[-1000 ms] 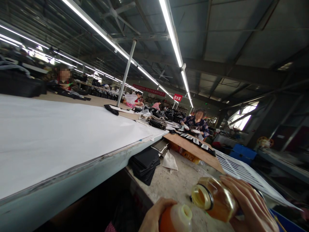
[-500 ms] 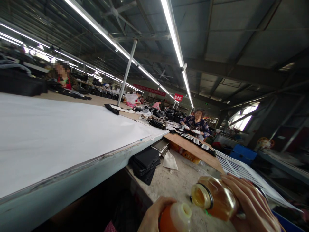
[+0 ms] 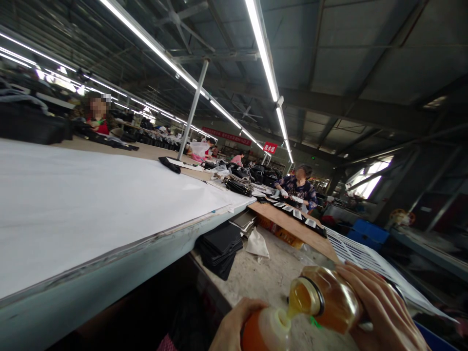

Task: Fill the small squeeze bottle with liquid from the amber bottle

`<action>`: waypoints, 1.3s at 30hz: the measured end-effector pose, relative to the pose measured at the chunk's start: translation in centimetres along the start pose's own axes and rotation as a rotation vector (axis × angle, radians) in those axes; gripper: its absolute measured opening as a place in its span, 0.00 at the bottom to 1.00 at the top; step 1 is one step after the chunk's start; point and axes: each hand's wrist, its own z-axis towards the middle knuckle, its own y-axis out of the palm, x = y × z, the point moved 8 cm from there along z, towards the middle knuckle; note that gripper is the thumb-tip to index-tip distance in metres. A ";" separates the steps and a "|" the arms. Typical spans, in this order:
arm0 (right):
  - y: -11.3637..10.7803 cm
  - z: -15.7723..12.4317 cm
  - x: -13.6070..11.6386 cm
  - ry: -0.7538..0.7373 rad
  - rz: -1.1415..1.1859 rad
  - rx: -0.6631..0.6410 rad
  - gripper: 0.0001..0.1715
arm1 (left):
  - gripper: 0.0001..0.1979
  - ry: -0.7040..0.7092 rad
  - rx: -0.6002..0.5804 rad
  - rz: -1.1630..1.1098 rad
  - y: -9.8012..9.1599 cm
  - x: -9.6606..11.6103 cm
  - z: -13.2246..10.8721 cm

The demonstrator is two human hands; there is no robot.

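Your left hand (image 3: 234,326) is low in the view with its fingers wrapped around an orange-filled translucent bottle (image 3: 261,329); the thumb lies along the near side of its shoulder, and its open mouth faces up. Your right hand (image 3: 383,312) grasps a clear plastic jar (image 3: 329,300) from above and behind, the fingers spread over its base end. You have the jar tipped onto its side, its open neck pointing left at the bottle. Amber liquid (image 3: 298,302) fills part of the jar's neck, and a yellowish stream runs from its lip to the bottle's mouth, so the two openings are just beside each other. A dark ring circles the jar's neck.

Both containers are held over or by the stained grey worktop (image 3: 241,285); you cannot tell whether the bottle's base rests on anything, as it is cut off below. Farther along that worktop lie a stack of black sheets (image 3: 219,248) and, just beside it, a crumpled off-white cloth (image 3: 258,243). Beyond is a brown board (image 3: 292,222), and behind your right hand a white slatted panel (image 3: 369,263). To your left stretches a large white sheet (image 3: 109,209). A co-worker (image 3: 296,187) in white gloves stands past the board.
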 end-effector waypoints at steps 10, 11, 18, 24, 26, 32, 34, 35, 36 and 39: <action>0.3 -0.4 0.5 -0.012 -0.018 0.011 0.27 | 0.34 0.000 -0.018 -0.006 0.2 -0.1 -0.1; 0.3 -0.4 0.5 -0.007 -0.019 0.009 0.28 | 0.34 -0.006 -0.016 -0.002 0.2 -0.1 -0.1; 0.2 -0.2 0.1 -0.005 -0.016 -0.003 0.32 | 0.34 -0.011 -0.002 0.003 -0.1 0.0 -0.1; 0.2 -0.4 0.4 -0.036 -0.038 -0.003 0.32 | 0.35 -0.011 0.000 0.020 -0.1 0.2 -0.1; 0.3 -0.6 0.5 -0.083 -0.045 -0.015 0.29 | 0.35 -0.014 -0.003 0.036 -0.1 0.2 0.0; 0.5 -0.9 0.1 -0.199 -0.090 -0.021 0.26 | 0.35 0.012 -0.041 -0.042 0.2 0.1 -0.1; 0.4 -0.8 -0.1 -0.204 -0.082 0.001 0.25 | 0.35 0.013 -0.047 -0.075 0.2 0.0 -0.1; 0.5 -0.8 -0.2 -0.200 -0.077 0.006 0.24 | 0.35 0.006 -0.041 -0.081 0.2 -0.1 -0.1; 0.6 -0.8 -0.3 -0.195 -0.073 0.007 0.24 | 0.36 -0.001 -0.035 -0.089 0.2 -0.3 -0.1; 0.9 -0.9 -0.5 -0.176 -0.063 0.013 0.24 | 0.37 -0.002 -0.036 -0.121 0.3 -0.5 0.0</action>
